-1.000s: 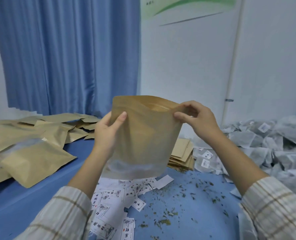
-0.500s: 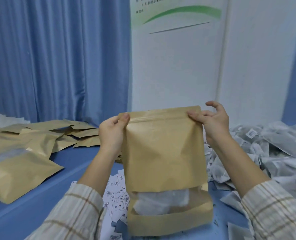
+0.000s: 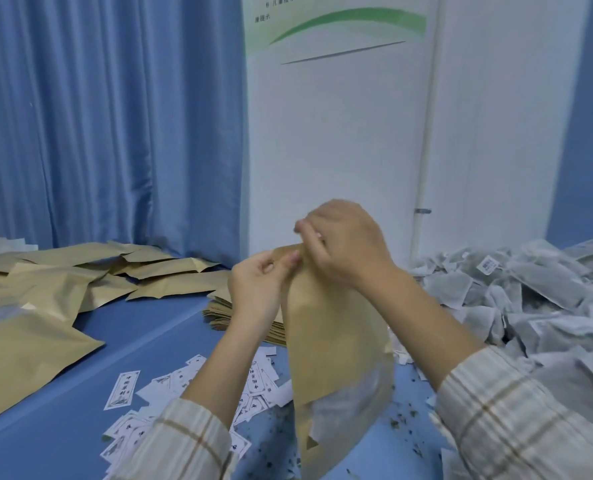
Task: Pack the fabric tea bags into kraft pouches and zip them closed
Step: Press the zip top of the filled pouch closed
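While the kraft pouch [image 3: 333,327] hangs upright above the blue table [image 3: 142,344], turned nearly edge-on to the head camera, both hands work close together at its top edge. Left hand [image 3: 257,289]: thumb and fingertips pinch the near corner of the pouch mouth. Right hand [image 3: 343,244]: fingers curled over the top strip just beside the left, pinching it from above. White fabric shows through the clear window [image 3: 350,420] low on the pouch, so it appears already filled. Step judged in hand: pressing the zip seal shut, begun at one end. Next move, as judged: run the pinch along the whole strip with even pressure while the other hand steadies the pouch, then check that no gap remains. To the right lies the heap of loose tea bags [image 3: 517,292]; to the left, a spread of pouches [image 3: 80,271] lying flat; behind the hands, a stack of flat pouches [image 3: 225,313]; below, scattered paper labels [image 3: 170,403] and tea crumbs [image 3: 402,420].
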A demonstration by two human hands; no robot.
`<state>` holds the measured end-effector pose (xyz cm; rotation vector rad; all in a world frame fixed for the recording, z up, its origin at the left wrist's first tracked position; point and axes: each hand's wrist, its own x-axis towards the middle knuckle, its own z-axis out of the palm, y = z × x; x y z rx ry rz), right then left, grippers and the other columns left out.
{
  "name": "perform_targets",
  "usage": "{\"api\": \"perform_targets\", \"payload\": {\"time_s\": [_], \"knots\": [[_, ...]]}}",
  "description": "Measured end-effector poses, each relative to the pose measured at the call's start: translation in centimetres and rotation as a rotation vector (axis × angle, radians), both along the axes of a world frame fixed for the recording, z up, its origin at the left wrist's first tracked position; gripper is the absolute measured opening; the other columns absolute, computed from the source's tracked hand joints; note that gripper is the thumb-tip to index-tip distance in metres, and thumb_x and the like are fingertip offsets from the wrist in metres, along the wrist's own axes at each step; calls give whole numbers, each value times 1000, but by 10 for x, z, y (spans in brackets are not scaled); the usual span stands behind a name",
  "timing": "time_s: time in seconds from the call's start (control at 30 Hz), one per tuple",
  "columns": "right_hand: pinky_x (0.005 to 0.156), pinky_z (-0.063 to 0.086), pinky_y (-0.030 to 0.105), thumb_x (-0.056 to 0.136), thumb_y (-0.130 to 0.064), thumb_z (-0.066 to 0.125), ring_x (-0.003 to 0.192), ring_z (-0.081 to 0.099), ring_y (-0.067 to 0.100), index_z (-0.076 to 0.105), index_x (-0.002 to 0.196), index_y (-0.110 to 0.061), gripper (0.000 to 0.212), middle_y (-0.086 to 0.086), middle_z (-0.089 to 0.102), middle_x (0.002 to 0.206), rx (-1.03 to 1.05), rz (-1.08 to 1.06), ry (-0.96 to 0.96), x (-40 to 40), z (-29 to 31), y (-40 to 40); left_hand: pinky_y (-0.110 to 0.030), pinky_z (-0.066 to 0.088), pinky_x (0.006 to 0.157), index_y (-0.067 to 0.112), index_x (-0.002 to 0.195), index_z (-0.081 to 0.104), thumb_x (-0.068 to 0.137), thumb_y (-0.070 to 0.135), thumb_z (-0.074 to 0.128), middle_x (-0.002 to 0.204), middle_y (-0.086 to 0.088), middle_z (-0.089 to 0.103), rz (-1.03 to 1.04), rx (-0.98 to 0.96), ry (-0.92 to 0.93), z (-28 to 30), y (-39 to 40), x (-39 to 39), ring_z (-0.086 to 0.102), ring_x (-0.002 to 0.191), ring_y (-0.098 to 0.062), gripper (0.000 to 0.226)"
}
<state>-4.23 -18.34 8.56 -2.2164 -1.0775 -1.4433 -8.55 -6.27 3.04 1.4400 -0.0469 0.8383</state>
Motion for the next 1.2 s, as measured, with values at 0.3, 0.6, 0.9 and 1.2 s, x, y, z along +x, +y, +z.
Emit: {"api": "perform_targets", "payload": {"time_s": [0.3, 0.6, 0.9, 1.2], "knots": [[41, 12, 14, 81, -34, 53, 25, 24, 21, 53, 33, -16, 51, 0, 33, 24, 159, -333, -281, 4, 2, 17, -18, 42, 56, 8, 76, 70, 88, 23, 65, 64, 0, 65, -86, 21, -14, 6, -4, -16, 56, 59, -10, 20], [50, 27, 28, 98, -40, 39, 49, 39, 25, 30, 52, -13, 55, 5, 35, 45, 83, -207, 42, 18, -3, 1, -29, 28, 65, -13, 78, 54, 90, 22, 60, 67, -6, 42, 125, 31, -65, 2, -6, -10, 34, 66, -16, 38], [53, 23, 30, 99, -50, 15, 62, 44, 27, 63, 77, -15, 63, 6, 54, 65, -8, -300, 41, 10, -6, 26, -33, 31, 66, -4, 75, 63, 86, 28, 65, 70, -16, 55, 13, 72, -67, 4, -9, -10, 43, 67, -18, 33], [53, 26, 29, 97, -48, 34, 55, 41, 27, 20, 47, -16, 62, 5, 43, 47, 61, -141, 199, 23, -8, 8, -30, 38, 65, -2, 70, 67, 82, 14, 70, 67, -7, 52, 130, -57, -86, 1, 4, -14, 44, 66, -16, 20]]}}
